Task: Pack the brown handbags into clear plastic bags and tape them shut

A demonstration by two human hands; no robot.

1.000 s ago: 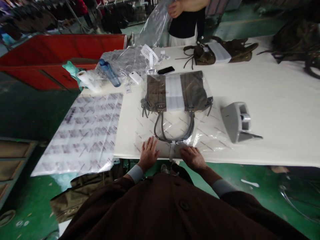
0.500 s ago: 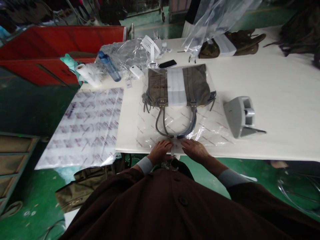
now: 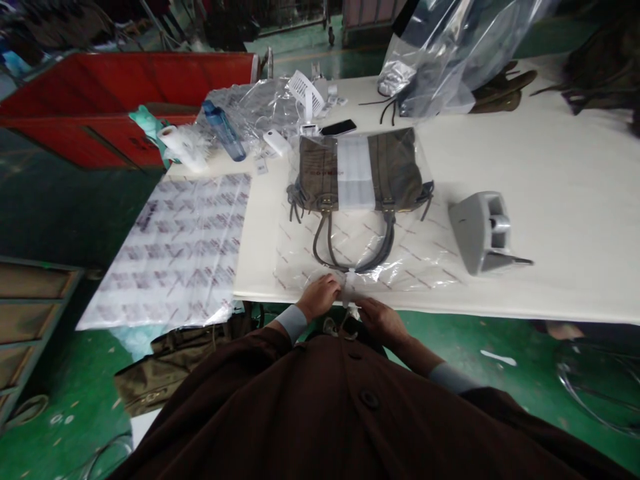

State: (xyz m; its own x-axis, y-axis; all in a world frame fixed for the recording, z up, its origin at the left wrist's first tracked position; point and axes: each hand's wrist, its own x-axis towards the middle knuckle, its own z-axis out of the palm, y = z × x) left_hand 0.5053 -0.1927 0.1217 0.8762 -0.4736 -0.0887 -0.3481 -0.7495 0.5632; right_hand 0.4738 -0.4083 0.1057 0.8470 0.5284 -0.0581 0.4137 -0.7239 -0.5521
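A brown handbag (image 3: 395, 170) with a white paper band (image 3: 355, 175) lies inside a clear printed plastic bag (image 3: 425, 260), its handles toward me. A whitish tag or strip (image 3: 349, 283) hangs from the handles near the table's front edge. My left hand (image 3: 320, 295) has its fingers curled onto the plastic bag's near edge, just left of the strip. My right hand (image 3: 381, 320) is closed at the same edge, right of the strip and slightly lower. Both hands appear to pinch the plastic; the fingertips are partly hidden.
Flat printed plastic bags (image 3: 175, 247) lie at the table's left end. A grey tape dispenser (image 3: 483, 233) stands right. Behind are a blue bottle (image 3: 225, 130), a phone (image 3: 339, 127), a small white fan (image 3: 306, 93) and another brown bag (image 3: 500, 93) under a raised clear plastic sheet (image 3: 445, 60).
My right hand has drawn down and toward me to the table edge, its fingers now closed. My left hand has shifted little. At the back, the clear plastic has come down over the other bag.
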